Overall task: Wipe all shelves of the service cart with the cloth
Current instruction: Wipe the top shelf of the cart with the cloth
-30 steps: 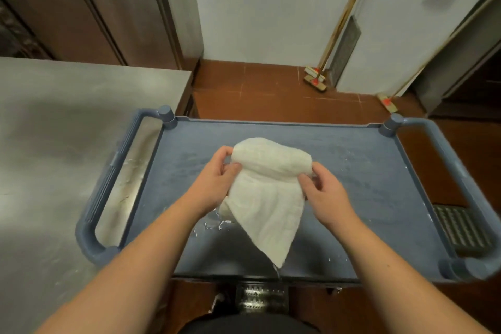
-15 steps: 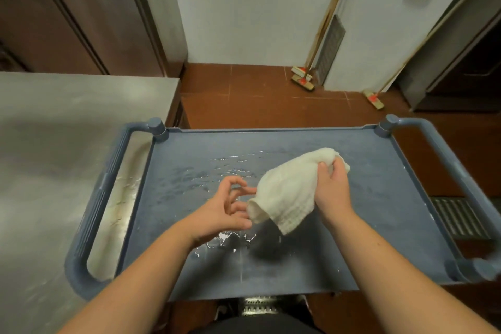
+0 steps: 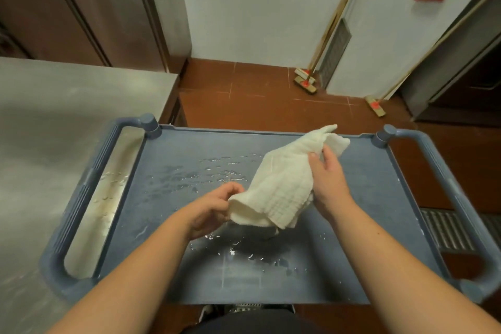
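Cloth (image 3: pixel 284 184) held up over top shelf (image 3: pixel 379 225) of cart, mid-shelf, not touching it; shadow on shelf right under it. R hand (image 3: pixel 326 179) grips cloth's far-right part, fingers curled into the fabric. L hand (image 3: pixel 214 209) pinches the near-left hem, fingers clamped on the edge.

Handling, judged: cloth soft, limp, light, prob. damp; sags betw. the two hands, no stiffness. Won't slip from a pinch but bunches easily. Best hold = fold to a pad, palm flat on top, or keep two corners as now. Nothing fragile.

Shelf: blue plastic w/ raised rim, wet streaks and white flecks both sides of cloth, far and near. Looks like top shelf not done; lower shelves hidden under it.

Around cart: steel table (image 3: pixel 54 116) touching or just beside cart's left handle (image 3: pixel 81 198), can't tell which. Right handle (image 3: pixel 447 184) stands free. Beyond cart, brooms (image 3: pixel 306 81) lean on wall, well apart. Floor drain grate (image 3: pixel 444 230) under right handle. Nothing on shelf blocks a wipe; table crowds reach to lower shelves from left
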`<state>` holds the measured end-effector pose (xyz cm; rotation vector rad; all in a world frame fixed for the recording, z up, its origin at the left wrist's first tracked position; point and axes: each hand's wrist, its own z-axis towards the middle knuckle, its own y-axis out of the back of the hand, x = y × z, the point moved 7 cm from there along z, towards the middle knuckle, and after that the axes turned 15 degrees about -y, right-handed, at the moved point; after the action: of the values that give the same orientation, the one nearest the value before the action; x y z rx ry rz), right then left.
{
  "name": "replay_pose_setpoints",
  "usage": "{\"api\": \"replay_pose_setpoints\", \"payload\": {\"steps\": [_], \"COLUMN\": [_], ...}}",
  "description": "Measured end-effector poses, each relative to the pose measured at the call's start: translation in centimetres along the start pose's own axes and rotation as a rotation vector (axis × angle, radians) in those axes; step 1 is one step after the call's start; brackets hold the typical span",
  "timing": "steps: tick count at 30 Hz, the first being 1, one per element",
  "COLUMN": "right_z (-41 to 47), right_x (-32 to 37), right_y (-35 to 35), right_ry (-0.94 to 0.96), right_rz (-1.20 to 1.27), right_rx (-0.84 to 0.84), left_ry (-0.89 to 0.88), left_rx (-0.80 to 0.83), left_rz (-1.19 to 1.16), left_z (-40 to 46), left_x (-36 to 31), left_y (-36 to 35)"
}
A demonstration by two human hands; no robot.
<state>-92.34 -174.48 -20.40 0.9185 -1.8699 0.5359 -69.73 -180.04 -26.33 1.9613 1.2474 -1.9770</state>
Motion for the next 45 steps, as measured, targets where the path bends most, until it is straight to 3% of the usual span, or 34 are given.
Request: {"api": "replay_pose_setpoints", "payload": {"steps": [3,5,8,13,18,25,30,32,35,37,41,45], "right_z": [-0.6,-1.2,-1.9,-1.7,-2.5,-1.7,-2.6,-2.7,-3.2,-3.1,-1.4,-1.5], "right_x": [0.3,0.5,0.8,-0.2,0.6,0.4,0.5,-0.3,0.1,0.2,-0.3,-0.7], "right_y": [-0.8,-1.3,-1.1,0.4,1.7,3.9,3.9,3.7,4.3,5.0,6.1,5.6], "right_ry": [-0.037,-0.066,-0.092,-0.138,-0.007,0.108,0.566,0.689,0.796,0.742,0.384,0.346], "right_rz": [0.085,0.142,0.182,-0.028,-0.203,-0.258,-0.717,-0.894,-0.944,-0.779,-0.421,-0.425], "right_rx": [0.159,0.27,0.335,0.301,0.193,0.098,-0.146,-0.123,-0.096,-0.117,-0.156,-0.099], "left_ry": [0.079,0.107,0.069,-0.067,-0.047,-0.04,-0.102,-0.123,-0.112,-0.113,-0.117,-0.129], "left_rx": [-0.05,-0.089,0.041,-0.131,-0.003,0.038,-0.063,-0.091,-0.089,-0.099,-0.124,-0.113], "left_rz": [-0.255,-0.142,0.044,0.098,0.378,0.516,0.639,0.616,0.702,0.78,0.778,0.784], "left_z": [1.6,3.0,4.7,5.9,5.6,5.3,6.2,6.1,6.1,6.6,7.7,7.9], "left_x": [0.0,-0.4,-1.9,-4.7,-6.5,-7.7,-7.5,-7.7,-8.0,-7.9,-7.5,-7.4], "left_y": [0.9,0.6,-3.0,-3.8,-3.9,-3.3,-3.3,-3.7,-3.9,-4.0,-5.1,-4.7]}}
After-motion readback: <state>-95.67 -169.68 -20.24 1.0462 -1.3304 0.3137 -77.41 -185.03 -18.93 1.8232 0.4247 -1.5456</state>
